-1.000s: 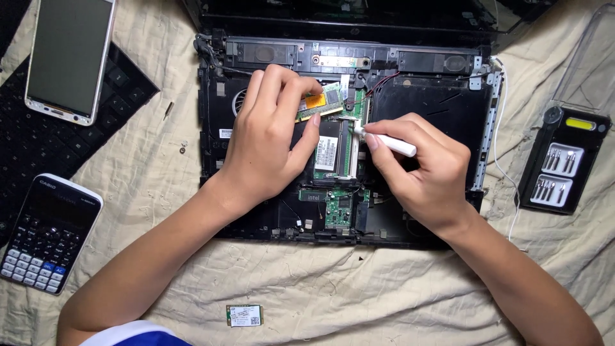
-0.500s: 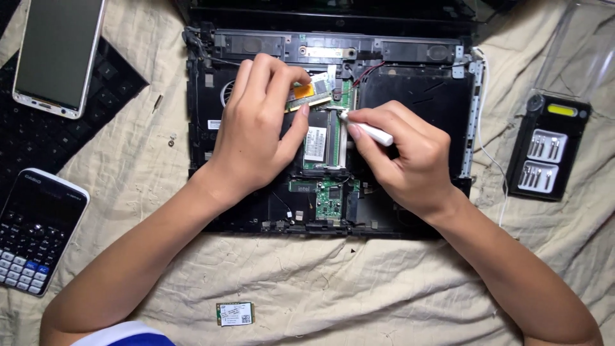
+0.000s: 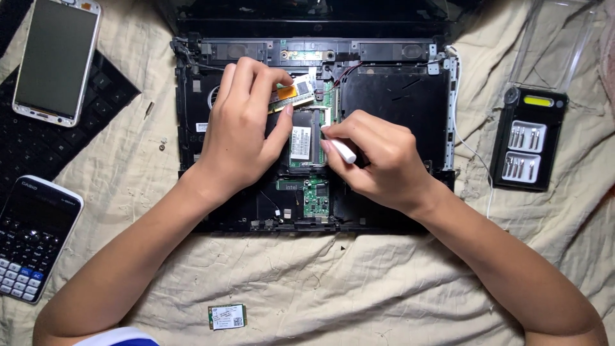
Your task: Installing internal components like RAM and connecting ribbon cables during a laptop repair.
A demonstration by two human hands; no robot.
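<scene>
The left hand (image 3: 240, 138) now lifts the pinched card (image 3: 291, 95) higher off the laptop (image 3: 397, 102); the right hand (image 3: 381, 160) still grips a white tool (image 3: 341, 151).

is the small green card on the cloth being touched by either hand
No, the small green card lies alone on the cloth, while both hands work inside the opened laptop.

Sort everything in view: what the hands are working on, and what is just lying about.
In use: left hand lifting memory module; right hand holding white tool; opened laptop.

Lying about: smartphone, calculator, keyboard, bit case, small wireless card.
</scene>
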